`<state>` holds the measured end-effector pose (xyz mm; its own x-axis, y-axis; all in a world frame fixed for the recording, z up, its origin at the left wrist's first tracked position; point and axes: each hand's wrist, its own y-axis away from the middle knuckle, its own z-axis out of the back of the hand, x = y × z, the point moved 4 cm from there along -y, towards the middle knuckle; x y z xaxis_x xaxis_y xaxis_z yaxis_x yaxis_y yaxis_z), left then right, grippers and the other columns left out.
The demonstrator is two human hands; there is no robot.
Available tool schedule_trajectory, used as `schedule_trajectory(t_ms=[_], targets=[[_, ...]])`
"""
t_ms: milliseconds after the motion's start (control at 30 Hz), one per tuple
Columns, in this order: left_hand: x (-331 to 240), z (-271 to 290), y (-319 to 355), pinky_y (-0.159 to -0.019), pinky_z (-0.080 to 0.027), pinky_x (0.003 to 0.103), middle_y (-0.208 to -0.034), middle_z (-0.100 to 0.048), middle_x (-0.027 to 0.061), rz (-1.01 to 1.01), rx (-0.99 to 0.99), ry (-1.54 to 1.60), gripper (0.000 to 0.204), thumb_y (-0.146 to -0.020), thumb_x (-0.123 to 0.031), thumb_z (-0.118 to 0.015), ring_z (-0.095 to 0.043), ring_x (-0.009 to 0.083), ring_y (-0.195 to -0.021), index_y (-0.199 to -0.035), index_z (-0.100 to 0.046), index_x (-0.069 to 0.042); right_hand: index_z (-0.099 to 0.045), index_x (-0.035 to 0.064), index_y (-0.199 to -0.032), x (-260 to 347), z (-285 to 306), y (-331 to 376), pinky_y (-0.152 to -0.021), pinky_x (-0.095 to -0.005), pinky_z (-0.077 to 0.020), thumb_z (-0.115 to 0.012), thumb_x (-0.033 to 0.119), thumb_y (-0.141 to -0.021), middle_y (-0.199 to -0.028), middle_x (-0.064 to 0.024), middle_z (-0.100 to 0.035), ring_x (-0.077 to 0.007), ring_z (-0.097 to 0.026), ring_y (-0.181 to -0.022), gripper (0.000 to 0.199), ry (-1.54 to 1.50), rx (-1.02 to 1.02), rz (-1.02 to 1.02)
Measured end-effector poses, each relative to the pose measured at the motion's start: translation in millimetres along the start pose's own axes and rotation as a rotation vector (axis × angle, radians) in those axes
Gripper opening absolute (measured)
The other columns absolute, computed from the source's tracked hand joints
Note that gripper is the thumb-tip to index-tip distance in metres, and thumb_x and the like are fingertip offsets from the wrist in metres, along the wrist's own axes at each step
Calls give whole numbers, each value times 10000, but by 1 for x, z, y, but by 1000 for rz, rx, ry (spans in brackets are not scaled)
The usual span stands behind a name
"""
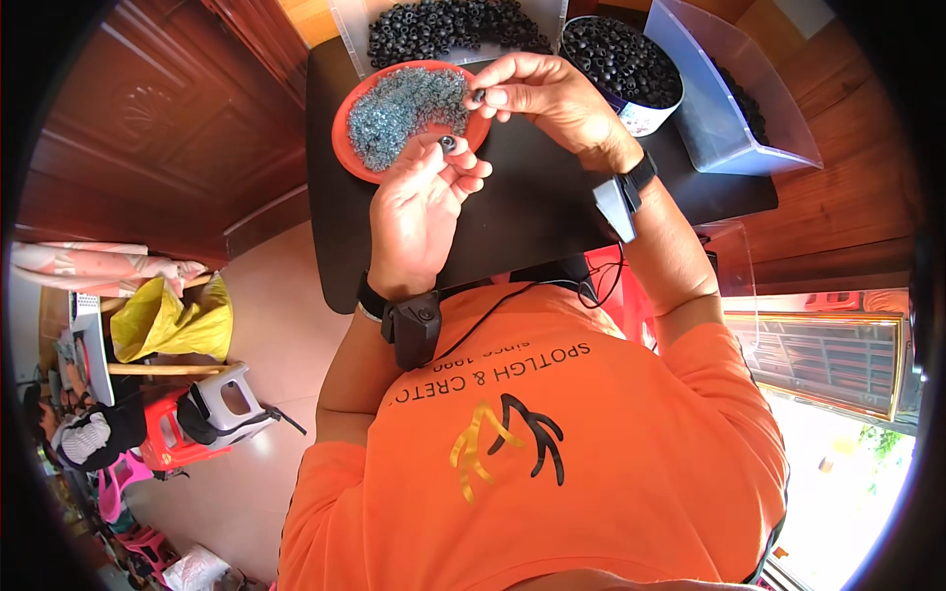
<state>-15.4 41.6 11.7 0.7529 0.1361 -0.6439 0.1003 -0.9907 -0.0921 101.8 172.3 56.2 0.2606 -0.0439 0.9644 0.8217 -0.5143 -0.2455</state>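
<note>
Two bare hands work close together over a black table [532, 212]. The left hand [419, 217] pinches a small black ring [447, 144] between thumb and fingertips, just at the near rim of a red dish [345, 148] heaped with small grey rings [404, 108]. The right hand [552, 98] pinches another small dark piece [479, 96] over the dish's right edge. Farther off stand a clear tray of black rings [443, 28], a round tub of black rings [619, 61] and, to the right, a clear plastic box [734, 98].
</note>
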Motion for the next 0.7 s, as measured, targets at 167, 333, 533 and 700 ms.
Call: schedule_trajectory(t_ms=[167,333,533,700], targets=[[5,-11,-1,-815,-435,328,-991,-569,61,7,45,10,211,-970,-182,-421,-573,220,-904,-1099,-535,-58,-673,31,-1027,-3,-9,14,-795,-256,-470,-651,132,-864,-961,-68,-686,-142,-628,-897,194,-77,20,39],[9,-15,-2,-814,-436,327,-987,-567,55,14,49,-27,185,-964,-183,-439,-575,219,-899,-1055,-539,-59,-679,35,-1014,-2,-10,22,-830,-266,-477,-645,132,-872,-931,-45,-683,-131,-626,-900,175,-11,-19,18],[12,-13,0,-803,-439,328,-934,-583,60,9,-12,-59,154,-951,-175,-466,-580,228,-880,-1009,-539,-52,-676,25,-1007,10,-16,27,-826,-248,-488,-642,98,-877,-903,-20,-673,-106,-619,-889,154,92,-22,80],[15,-11,-1,-802,-440,333,-919,-583,67,17,-31,-28,143,-946,-178,-478,-579,235,-881,-985,-537,-54,-665,6,-997,16,-27,31,-793,-238,-499,-638,53,-871,-893,-23,-652,-104,-616,-874,137,177,-8,117]])
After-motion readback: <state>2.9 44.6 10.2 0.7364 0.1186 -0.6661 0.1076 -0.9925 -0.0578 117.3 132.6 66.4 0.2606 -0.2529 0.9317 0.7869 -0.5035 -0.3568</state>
